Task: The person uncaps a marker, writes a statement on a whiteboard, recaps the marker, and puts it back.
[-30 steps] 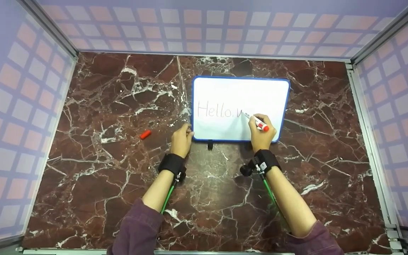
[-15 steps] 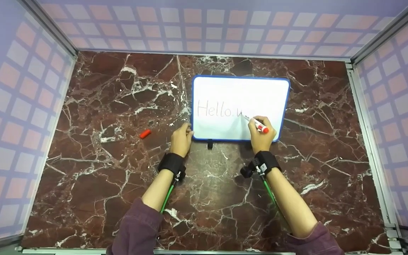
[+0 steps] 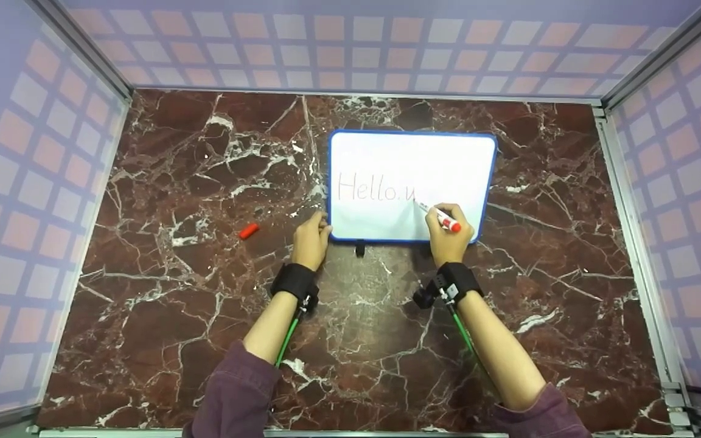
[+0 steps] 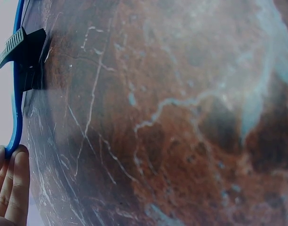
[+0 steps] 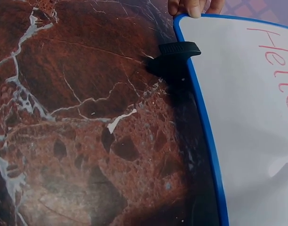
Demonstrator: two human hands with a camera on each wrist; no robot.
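Observation:
A whiteboard (image 3: 411, 158) with a blue frame lies on the marbled table, "Hello." and a further "u"-like letter written across it in thin red strokes. My right hand (image 3: 449, 237) pinches a red-and-white marker (image 3: 446, 219), its tip down at the foot of that last letter. At the board's lower left corner, my left hand (image 3: 311, 240) holds the frame, thumb on top and fingers at the side edge, as the left wrist view shows with the fingers (image 4: 18, 183). The right wrist view also catches this left thumb on the corner; the right hand is out of that view.
A red marker cap (image 3: 249, 231) lies on the table left of my left hand. One black clip (image 3: 360, 247) sticks out from the board's near edge. Checkered walls (image 3: 350, 48) enclose the table (image 3: 174, 340) at the back and both sides.
My right hand and the marker have shifted slightly toward me, the tip drawing the last letter's right stroke downward. My left hand stays at the corner.

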